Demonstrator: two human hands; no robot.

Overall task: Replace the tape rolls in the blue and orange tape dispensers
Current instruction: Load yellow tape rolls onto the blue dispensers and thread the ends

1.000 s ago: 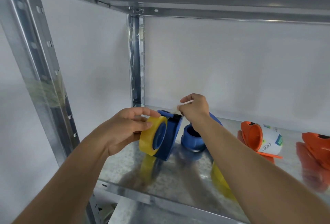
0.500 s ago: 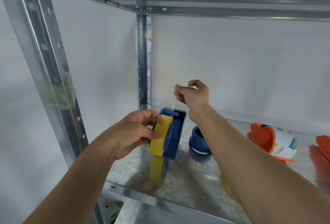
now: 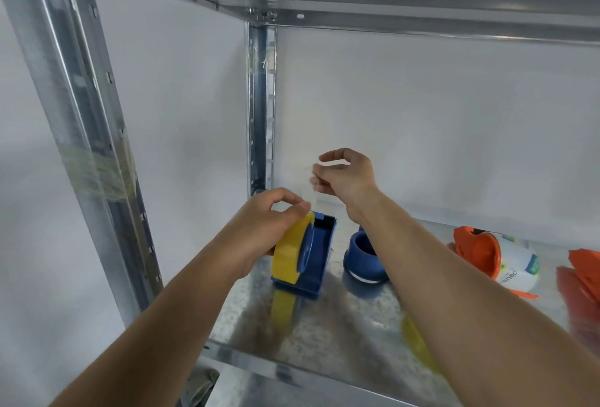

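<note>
Since the earlier frame, right hand (image 3: 344, 176) has lifted higher above the dispenser, drawing the clear tape strip (image 3: 308, 187) out longer; left hand's thumb now sits on top of the roll.

Nearest: both bare forearms reach in from the lower edge over the front lip of the galvanized metal shelf (image 3: 341, 335). A yellowish reflection or object shows under the right forearm; cannot tell which.

Mid-shelf: blue tape dispenser (image 3: 319, 255) stands upright on the shelf, its cutter end up. Yellow tape roll (image 3: 287, 255) is seated on the dispenser's left face, on its hub. Left hand (image 3: 266, 231) grips the roll, fingers curled round its left side, thumb pressed on the top edge.

Just right of the dispenser: blue round hub piece (image 3: 362, 257) rests on the shelf, open side up, partly hidden by the right forearm.

Above: right hand held in the air, fingertips pinching the upper end of the faint, near-transparent strip, which runs down toward the top of the roll. Exact lower attachment too faint to tell.

Further right: orange tape dispenser (image 3: 475, 246) lies on its side with a white labelled tape roll (image 3: 518, 265) against it. Another orange piece (image 3: 584, 273) is cut by the right edge, blurred.

Far: rear upright post (image 3: 261, 108) with slotted holes, white wall behind, upper shelf beam overhead. Left front post (image 3: 87, 134) has clear tape wrapped round it.
</note>
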